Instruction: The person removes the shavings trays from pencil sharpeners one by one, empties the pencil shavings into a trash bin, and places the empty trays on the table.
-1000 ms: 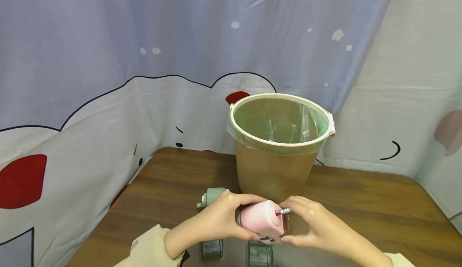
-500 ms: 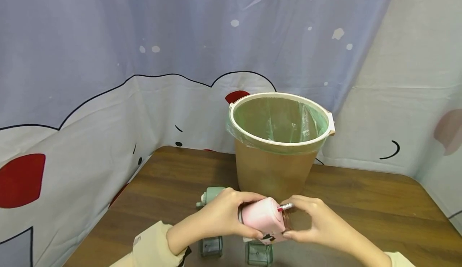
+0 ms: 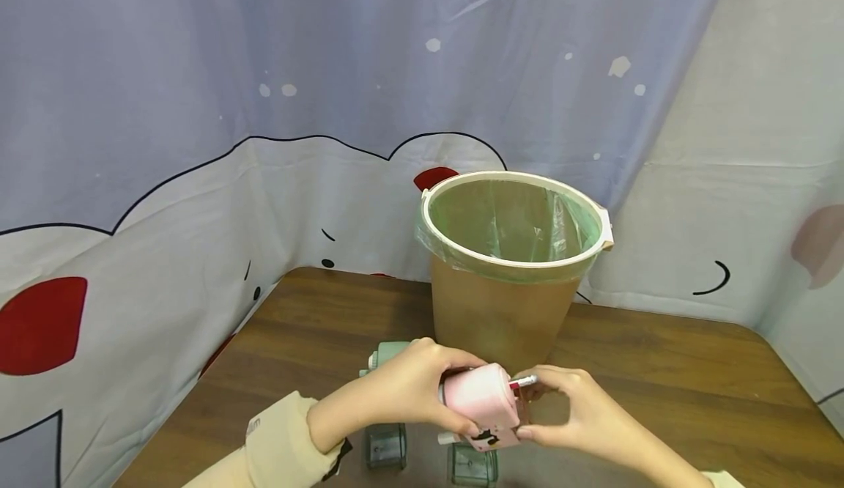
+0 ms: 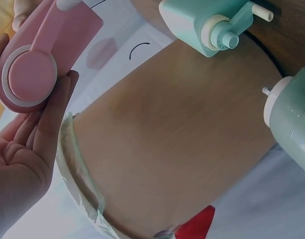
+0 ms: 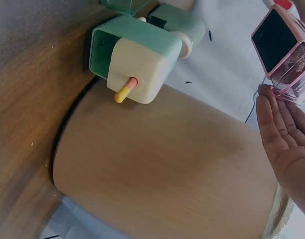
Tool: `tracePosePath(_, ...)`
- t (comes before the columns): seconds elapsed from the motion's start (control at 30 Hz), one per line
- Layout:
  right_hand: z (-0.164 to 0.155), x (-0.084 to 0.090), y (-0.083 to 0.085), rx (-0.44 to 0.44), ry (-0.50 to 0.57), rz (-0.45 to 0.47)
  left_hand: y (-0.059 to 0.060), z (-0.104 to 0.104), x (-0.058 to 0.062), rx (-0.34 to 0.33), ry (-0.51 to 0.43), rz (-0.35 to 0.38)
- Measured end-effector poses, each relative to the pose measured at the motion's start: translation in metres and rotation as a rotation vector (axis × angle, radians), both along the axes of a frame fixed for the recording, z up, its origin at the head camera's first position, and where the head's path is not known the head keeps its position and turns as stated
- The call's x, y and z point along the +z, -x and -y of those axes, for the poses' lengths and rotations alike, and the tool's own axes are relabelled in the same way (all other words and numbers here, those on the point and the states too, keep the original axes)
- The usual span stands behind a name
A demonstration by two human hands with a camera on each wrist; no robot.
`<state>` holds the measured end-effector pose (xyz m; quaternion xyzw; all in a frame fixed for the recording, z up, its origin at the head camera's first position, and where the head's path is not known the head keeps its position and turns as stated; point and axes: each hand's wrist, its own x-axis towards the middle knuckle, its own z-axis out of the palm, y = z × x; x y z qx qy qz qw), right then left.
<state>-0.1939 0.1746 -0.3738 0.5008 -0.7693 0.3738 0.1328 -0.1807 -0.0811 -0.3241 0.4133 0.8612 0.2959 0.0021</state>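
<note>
A pink pencil sharpener (image 3: 480,398) with a metal crank is held just above the wooden table (image 3: 659,371), in front of the bin. My left hand (image 3: 412,393) grips its body from the left, fingers curled over the top. In the left wrist view the left hand (image 4: 23,164) cups the pink sharpener (image 4: 43,55) at its round end. My right hand (image 3: 574,415) pinches the sharpener's right end, forefinger near the crank and thumb underneath. The right wrist view shows the right hand (image 5: 287,134) touching the clear drawer of the pink sharpener (image 5: 284,45).
A tan bin (image 3: 501,312) lined with a green bag stands on the table right behind the hands. Three green sharpeners lie near the hands: one (image 3: 385,355) behind the left hand, two (image 3: 385,448) (image 3: 473,466) at the front edge. One green sharpener (image 5: 137,59) holds a pencil stub. A printed cloth backdrop (image 3: 198,180) surrounds the table.
The pink sharpener has tipped a little and risen slightly between the hands. Both hands keep their hold in nearly the same place.
</note>
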Motion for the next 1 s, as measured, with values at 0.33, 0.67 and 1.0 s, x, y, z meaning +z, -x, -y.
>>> tracePosePath(0.33, 0.000, -0.007, -0.001, 0.012, 0.035, 0.079, 0.001, 0.000, 0.003, -0.005, 0.033, 0.022)
tracePosePath(0.67, 0.000, -0.011, -0.001, 0.016, 0.062, 0.073, 0.000, 0.002, 0.003, -0.020, 0.049, 0.003)
tracePosePath(1.0, -0.007, -0.013, 0.000, -0.004, 0.071, 0.146, -0.003, 0.012, 0.003, 0.022, 0.091, -0.017)
